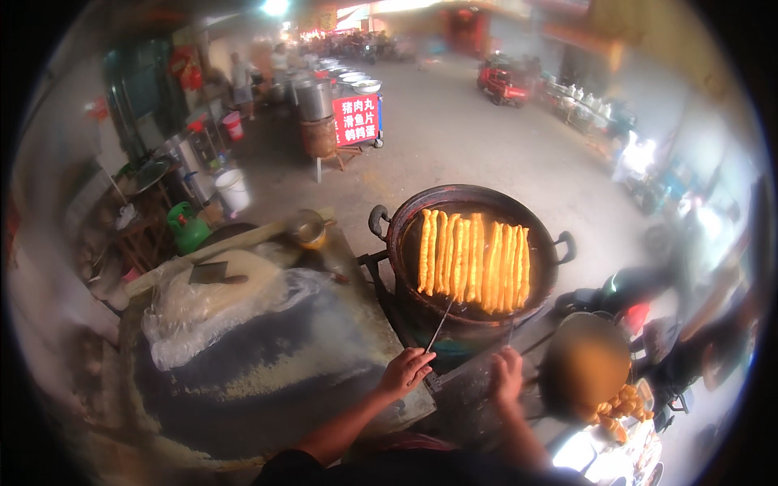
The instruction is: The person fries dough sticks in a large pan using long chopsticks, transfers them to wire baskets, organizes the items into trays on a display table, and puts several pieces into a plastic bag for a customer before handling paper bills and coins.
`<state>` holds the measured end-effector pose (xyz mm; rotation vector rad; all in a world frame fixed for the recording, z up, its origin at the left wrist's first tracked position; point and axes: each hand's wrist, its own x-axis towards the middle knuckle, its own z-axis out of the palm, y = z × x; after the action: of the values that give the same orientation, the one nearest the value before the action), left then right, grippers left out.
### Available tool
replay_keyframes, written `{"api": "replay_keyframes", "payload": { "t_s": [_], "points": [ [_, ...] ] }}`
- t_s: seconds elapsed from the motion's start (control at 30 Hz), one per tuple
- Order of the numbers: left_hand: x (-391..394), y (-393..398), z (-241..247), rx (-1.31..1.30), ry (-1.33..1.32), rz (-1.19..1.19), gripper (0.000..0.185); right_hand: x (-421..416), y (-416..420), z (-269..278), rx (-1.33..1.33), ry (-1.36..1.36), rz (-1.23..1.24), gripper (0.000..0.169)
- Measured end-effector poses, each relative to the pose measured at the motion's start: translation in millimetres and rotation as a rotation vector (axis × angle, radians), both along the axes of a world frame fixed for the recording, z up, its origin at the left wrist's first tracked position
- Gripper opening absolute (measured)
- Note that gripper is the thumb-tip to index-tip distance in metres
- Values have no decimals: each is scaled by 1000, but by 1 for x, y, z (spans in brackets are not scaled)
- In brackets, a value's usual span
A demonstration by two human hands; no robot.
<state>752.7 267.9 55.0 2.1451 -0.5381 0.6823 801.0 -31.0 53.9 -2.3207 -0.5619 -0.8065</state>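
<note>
Several long golden fried dough sticks [474, 261] lie side by side in dark oil inside a large round iron wok [401, 209] with two looped handles. My left hand [406, 372], at the wok's near side, grips a thin metal rod [439, 328]. The rod's far end reaches the lower ends of the sticks. To its right, my right hand [506, 372] is closed around a thin rod, blurred, that points up toward the wok's near rim. Where that rod ends is not clear.
On the left worktable [243, 364], clear plastic [176, 340] partly covers pale dough [243, 267] under a dark-bladed cleaver [208, 273]. A metal pot [309, 228] stands behind. At right are a blurred round container [583, 364] and fried pieces [626, 404]. People are nearby at right.
</note>
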Motion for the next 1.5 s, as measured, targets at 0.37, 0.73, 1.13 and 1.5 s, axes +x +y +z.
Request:
{"api": "replay_keyframes", "payload": {
  "t_s": [0.37, 0.73, 1.13, 1.5],
  "points": [
    [-68, 99, -29, 312, -139, 182, 46, 0, 1, 12, -48, -8, 11, 35],
    [-169, 185, -82, 428, 186, 392, 39, 99, 9, 86, 529, -28, -344, 13],
    [-158, 169, -11, 1009, 845, 523, 47, 177, -16, 40, 948, 81, -394, 15],
    [-179, 180, -72, 492, 383, 493, 30, 161, -13, 54, 92, -35, -170, 9]
  ]
}}
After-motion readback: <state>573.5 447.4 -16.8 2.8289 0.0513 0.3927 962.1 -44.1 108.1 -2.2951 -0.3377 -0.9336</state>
